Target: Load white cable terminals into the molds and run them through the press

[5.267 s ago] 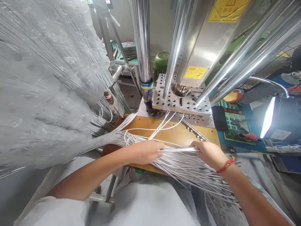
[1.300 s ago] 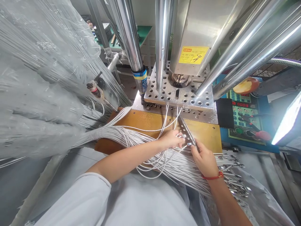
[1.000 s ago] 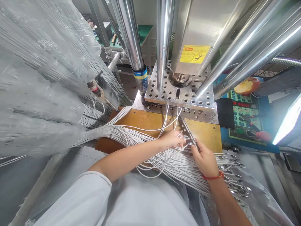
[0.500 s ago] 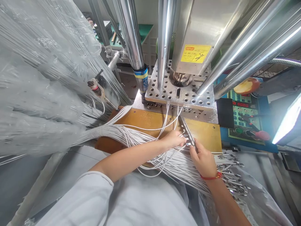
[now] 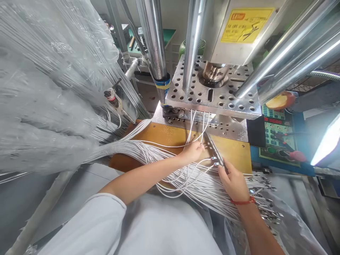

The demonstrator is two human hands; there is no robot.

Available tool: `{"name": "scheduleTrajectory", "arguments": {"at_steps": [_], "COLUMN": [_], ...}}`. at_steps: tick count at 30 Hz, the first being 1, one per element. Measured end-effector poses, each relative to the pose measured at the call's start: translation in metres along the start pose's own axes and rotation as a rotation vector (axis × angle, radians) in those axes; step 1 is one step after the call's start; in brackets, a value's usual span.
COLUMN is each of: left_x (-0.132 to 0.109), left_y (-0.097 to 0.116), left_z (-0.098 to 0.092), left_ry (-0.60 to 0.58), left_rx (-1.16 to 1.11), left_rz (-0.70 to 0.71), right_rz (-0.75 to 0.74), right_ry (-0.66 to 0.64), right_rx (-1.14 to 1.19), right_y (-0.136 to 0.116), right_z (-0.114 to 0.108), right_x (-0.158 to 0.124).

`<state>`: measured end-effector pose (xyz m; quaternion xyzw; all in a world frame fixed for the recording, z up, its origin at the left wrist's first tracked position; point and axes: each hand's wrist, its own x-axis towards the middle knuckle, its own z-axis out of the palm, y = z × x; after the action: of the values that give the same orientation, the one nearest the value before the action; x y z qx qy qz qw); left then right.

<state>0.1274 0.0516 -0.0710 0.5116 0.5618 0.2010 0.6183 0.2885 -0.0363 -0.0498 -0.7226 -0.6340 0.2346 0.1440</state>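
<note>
My right hand (image 5: 231, 179) is closed on the near end of a dark metal strip (image 5: 214, 148) that slants over the brown board (image 5: 164, 134). Two white cables end in small metal connectors (image 5: 215, 161) at the strip's near part. Left of the strip, my left hand (image 5: 196, 151) has its fingers pressed together by white cables; what they hold is too small to make out. Those cables (image 5: 191, 124) run up under the perforated press plate (image 5: 212, 101). Below both hands lies a thick bundle of white cables (image 5: 202, 187).
Plastic-wrapped cable bundles (image 5: 47, 92) hang at the left. Metal columns (image 5: 154, 39) flank the press. At the right are a control panel (image 5: 276, 124), a bitten apple (image 5: 280, 100) and a bright lamp (image 5: 328, 140). Cable ends with metal connectors (image 5: 268, 209) lie at the lower right.
My left hand has moved up and left, off the strip's near connectors. The upper press plate stands higher, with a gap under it. The view has shifted slightly.
</note>
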Motion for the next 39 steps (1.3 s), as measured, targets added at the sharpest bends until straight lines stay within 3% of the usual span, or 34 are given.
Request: {"name": "scheduleTrajectory", "arguments": {"at_steps": [4, 13, 25, 29, 32, 34, 39], "left_x": [0.008, 0.007, 0.003, -0.001, 0.003, 0.007, 0.011], "left_y": [-0.008, -0.008, -0.003, 0.006, 0.009, 0.009, 0.007], "left_z": [0.008, 0.014, 0.016, 0.010, 0.003, 0.001, 0.008], "left_ry": [-0.074, -0.052, -0.074, -0.148, 0.075, 0.160, 0.007], "left_rx": [0.174, 0.098, 0.226, 0.305, 0.375, 0.351, 0.365], "left_rz": [0.040, 0.045, 0.055, 0.112, 0.313, 0.333, 0.186], "right_rz": [0.002, 0.012, -0.197, -0.113, -0.028, 0.008, 0.036], "right_ry": [-0.002, -0.014, 0.086, 0.033, -0.008, -0.020, -0.018], "right_rx": [0.011, -0.044, -0.269, -0.211, -0.139, -0.115, -0.054], "right_y": [0.001, 0.001, 0.006, 0.006, 0.006, 0.007, 0.009], "right_z": [0.002, 0.002, 0.007, -0.003, -0.012, -0.014, -0.011], "right_x": [0.000, 0.000, -0.010, -0.013, -0.014, -0.013, -0.013]}}
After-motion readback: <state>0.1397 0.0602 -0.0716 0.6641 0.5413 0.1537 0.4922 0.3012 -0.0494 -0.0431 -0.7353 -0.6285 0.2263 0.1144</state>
